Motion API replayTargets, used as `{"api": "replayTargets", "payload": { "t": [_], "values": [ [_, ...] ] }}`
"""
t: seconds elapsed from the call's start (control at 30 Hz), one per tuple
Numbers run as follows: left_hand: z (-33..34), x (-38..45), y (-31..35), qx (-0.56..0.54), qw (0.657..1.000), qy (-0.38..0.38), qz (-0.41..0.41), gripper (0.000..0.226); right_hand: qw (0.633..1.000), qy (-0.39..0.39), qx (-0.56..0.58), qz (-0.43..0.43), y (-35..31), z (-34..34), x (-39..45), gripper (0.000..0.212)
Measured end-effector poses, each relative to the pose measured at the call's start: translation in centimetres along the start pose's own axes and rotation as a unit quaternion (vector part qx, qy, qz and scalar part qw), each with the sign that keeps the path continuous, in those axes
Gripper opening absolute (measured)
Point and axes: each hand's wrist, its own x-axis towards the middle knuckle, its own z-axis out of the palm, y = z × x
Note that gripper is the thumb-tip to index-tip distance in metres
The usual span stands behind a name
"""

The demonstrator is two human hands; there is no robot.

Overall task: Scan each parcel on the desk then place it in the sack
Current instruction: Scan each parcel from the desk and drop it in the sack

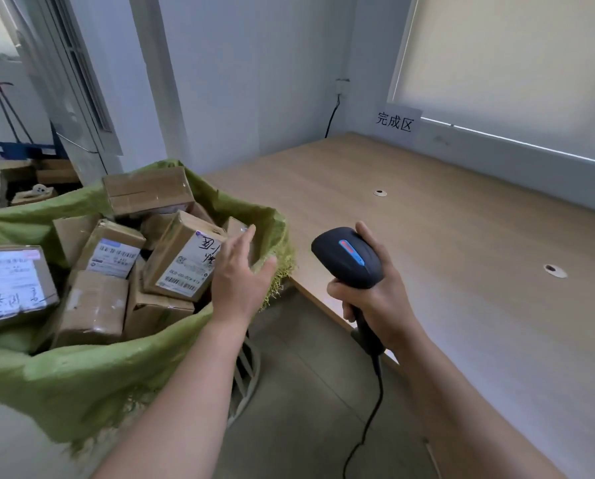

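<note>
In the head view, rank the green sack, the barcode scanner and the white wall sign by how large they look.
1. Green sack, by far the largest.
2. Barcode scanner, held by the right hand.
3. Wall sign; it hangs farther from the camera, so its true size against the scanner is unsure.

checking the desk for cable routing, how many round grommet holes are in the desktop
2. One grommet hole sits toward the back of the desk, below the wall sign. The other grommet hole is nearer the right edge of view. More may lie outside the frame.
</note>
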Motion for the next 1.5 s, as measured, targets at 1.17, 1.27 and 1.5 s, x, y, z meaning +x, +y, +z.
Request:
{"api": "replayTargets", "payload": {
  "t": [1.17,1.27,1.5],
  "values": [
    [29.1,-32.4,36.3,-0.103,0.894,-0.314,0.303,0.058,0.924,0.375,-0.043,-0.066,-4.5,-43.4,-34.7,0.092],
    [31.5,-33.9,38.4,-0.113,0.88,-0.333,0.319,0.058,0.913,0.398,-0.066,-0.066,-4.2,-46.0,-35.9,0.094],
    [37.8,-35.7,44.2,-0.13,0.854,-0.366,0.346,0.058,0.887,0.449,-0.091,-0.061,-5.0,-53.1,-36.7,0.097]
  ]
}}
